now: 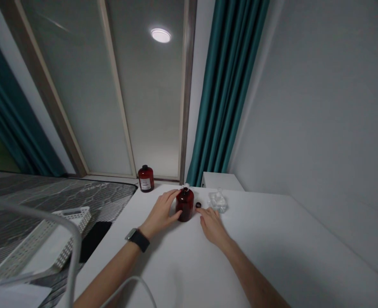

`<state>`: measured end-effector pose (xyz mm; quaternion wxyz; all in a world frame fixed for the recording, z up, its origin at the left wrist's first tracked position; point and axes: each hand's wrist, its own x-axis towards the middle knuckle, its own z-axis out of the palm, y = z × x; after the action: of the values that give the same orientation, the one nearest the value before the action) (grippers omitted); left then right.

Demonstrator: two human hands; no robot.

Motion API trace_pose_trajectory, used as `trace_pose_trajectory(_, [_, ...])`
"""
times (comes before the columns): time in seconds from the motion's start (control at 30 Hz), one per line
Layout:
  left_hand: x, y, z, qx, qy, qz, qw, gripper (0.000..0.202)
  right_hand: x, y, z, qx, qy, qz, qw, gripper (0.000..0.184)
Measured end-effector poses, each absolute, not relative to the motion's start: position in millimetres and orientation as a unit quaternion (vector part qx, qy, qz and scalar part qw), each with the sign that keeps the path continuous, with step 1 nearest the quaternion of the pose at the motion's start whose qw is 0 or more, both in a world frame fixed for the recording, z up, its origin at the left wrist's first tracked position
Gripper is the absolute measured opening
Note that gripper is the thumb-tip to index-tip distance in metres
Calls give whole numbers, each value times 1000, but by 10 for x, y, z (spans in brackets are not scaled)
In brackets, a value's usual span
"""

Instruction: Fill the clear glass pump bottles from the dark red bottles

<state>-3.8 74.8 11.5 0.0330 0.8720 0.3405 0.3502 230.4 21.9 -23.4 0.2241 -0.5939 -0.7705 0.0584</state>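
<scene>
My left hand (161, 212) wraps the near side of a dark red glass bottle (185, 205), which stands upright on a white table (266, 244) with its neck uncapped. A small white item shows just behind the neck. My right hand (212, 225) lies open on the tabletop, its fingertips close to a small dark bottle cap (198, 205). Beyond that hand is a crumpled clear plastic bag (218, 201). A second dark red bottle (146, 179) with a white label and black cap stands farther off, past the table's far edge.
A black watch (138, 240) is on my left wrist. Left of the table lie a white perforated crate (69, 218) and a black item (95, 239) on a grey patterned floor. A white rail (76, 252) and white cable (131, 286) cross the foreground. A white cabinet (222, 181) stands behind.
</scene>
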Motion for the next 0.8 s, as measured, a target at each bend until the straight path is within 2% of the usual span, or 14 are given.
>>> trace_pose_trajectory(0.23, [-56, 681, -26, 856, 348, 383, 14, 69, 2372, 113, -229, -579, -770, 66, 260, 40])
trace_pose_trajectory(0.3, [-102, 628, -31, 842, 353, 407, 13, 59, 2384, 84, -240, -572, -770, 69, 275, 38])
trace_pose_trajectory(0.4, [-150, 550, 0, 825, 356, 439, 11, 33, 2388, 51, -248, -560, -769, 74, 300, 37])
trace_pose_trajectory(0.5, [-136, 480, 53, 826, 351, 441, 1, 21, 2422, 48, -229, -548, -767, 70, 325, 34])
trace_pose_trajectory(0.8, [20, 338, 78, 860, 282, 425, 29, 19, 2921, 257, -228, -577, -700, 10, 421, 20])
